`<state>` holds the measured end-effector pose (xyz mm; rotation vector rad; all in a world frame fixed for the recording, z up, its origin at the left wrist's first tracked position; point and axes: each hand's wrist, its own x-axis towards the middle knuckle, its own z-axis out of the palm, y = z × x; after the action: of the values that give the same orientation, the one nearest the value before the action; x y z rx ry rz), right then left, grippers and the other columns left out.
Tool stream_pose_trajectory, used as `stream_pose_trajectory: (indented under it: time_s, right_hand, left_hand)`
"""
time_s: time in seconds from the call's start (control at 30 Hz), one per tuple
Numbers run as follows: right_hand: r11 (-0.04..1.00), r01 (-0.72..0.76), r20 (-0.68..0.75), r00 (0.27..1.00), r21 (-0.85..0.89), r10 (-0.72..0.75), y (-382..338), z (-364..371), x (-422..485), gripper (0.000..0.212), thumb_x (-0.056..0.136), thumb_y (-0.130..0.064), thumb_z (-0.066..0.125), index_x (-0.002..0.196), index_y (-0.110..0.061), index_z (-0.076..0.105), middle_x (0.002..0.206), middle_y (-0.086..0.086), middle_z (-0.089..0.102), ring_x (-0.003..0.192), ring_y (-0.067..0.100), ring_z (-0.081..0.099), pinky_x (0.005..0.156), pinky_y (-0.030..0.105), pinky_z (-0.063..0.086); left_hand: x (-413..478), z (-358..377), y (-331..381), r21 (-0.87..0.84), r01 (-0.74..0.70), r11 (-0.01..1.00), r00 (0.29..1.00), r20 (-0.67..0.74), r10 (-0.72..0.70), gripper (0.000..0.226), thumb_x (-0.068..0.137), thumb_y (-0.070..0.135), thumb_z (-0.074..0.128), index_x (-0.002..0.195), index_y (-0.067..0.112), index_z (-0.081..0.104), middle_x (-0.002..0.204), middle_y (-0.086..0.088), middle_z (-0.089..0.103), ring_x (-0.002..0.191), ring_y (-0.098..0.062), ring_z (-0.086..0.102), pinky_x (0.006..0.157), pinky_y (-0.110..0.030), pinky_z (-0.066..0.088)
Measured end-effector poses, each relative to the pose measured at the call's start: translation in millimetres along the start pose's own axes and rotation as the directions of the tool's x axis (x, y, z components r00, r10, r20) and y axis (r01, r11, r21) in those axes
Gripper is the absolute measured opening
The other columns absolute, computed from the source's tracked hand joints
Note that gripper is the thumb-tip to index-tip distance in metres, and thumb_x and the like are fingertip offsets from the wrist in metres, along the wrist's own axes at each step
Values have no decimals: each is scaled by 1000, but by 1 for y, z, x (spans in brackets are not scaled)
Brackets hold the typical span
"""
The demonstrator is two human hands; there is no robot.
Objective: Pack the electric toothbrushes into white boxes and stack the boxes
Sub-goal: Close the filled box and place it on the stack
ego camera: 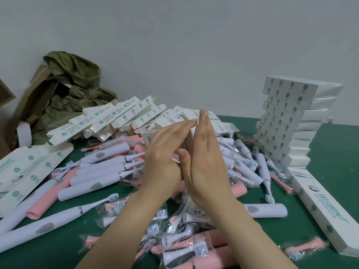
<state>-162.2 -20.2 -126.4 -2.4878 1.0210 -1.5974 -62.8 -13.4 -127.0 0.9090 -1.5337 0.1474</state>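
My left hand (165,154) and my right hand (206,152) stand palm to palm with straight fingers over the middle of the heap. Between them a white box (187,137) shows only as a narrow strip; both palms press on it. Below lie white electric toothbrushes (58,220), pink handles (43,202) and brush heads in clear wrappers (174,226). A tall stack of closed white boxes (287,121) stands at the right. One closed box (320,206) lies flat in front of that stack.
Unfolded flat box blanks (120,117) are heaped behind the toothbrushes, and more blanks (25,171) lie at the left. A brown carton with crumpled green paper (73,84) and a tape roll (24,134) sit at the back left. Green table surface (340,152) shows at the right.
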Motion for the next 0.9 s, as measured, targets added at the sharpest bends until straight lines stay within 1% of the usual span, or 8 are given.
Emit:
stream_pose_trajectory:
  time_s: [0.1,0.23,0.3,0.37,0.5,0.67,0.77,0.9]
  right_hand:
    - [981,-37,17,999,192,35,5,-4,-2,64,95,-58,15,147,-22,5,154,-8,14,142,-1,13,113,11,12]
    - [823,-373,-167,862,428,478,23,-23,1,30,99,-36,36,125,-28,48,122,-19,55,117,-1,50,94,15,42]
    - [612,-620,7,705,492,709,36,-32,6,21,99,-38,42,114,-26,52,107,-18,57,113,11,55,84,21,45]
    - [244,-756,326,518,608,791,44,-36,11,41,96,-45,45,115,-11,55,102,0,64,98,21,63,76,26,50]
    - [-130,-815,719,409,565,562,31,-31,9,55,86,-51,53,117,-7,60,100,16,70,74,25,68,59,30,57]
    - [51,-808,693,534,587,484,27,-32,10,44,70,-43,66,107,-19,67,98,8,74,72,19,71,55,28,57]
    - [102,-770,568,546,629,616,27,-31,10,39,71,-37,69,99,-11,69,91,9,75,70,17,69,56,27,56]
    - [395,-730,291,618,557,731,28,-30,10,36,83,-37,69,94,-3,63,87,1,71,62,5,67,60,20,53]
  left_hand:
    - [4,-8,3,-57,52,997,998,24,-51,54,70,27,56,122,41,57,116,34,54,112,8,48,94,-15,42]
    - [21,-36,4,-447,19,894,963,-232,-137,55,71,33,79,117,28,49,110,20,62,106,-1,57,86,-26,51]
    - [25,-50,-1,-634,-39,772,889,-375,-263,56,75,28,73,120,21,41,110,11,58,101,-5,57,87,-31,50]
    - [24,-59,-5,-771,-38,635,829,-379,-411,60,74,28,64,127,18,36,111,0,55,100,-9,58,88,-36,49]
    - [17,-65,-11,-881,115,458,750,-225,-621,60,69,36,58,123,13,45,110,-4,59,101,-14,59,80,-30,49]
    - [11,-60,-16,-859,199,472,728,-194,-658,75,70,32,58,135,0,38,119,-12,58,106,-18,59,85,-30,51]
    - [6,-55,-21,-753,315,578,716,-211,-666,30,87,18,48,114,4,50,98,4,64,85,-2,62,70,-16,50]
    - [0,-49,-16,-101,451,887,796,-405,-450,48,87,15,60,132,15,43,134,3,42,125,-8,40,91,-1,31]
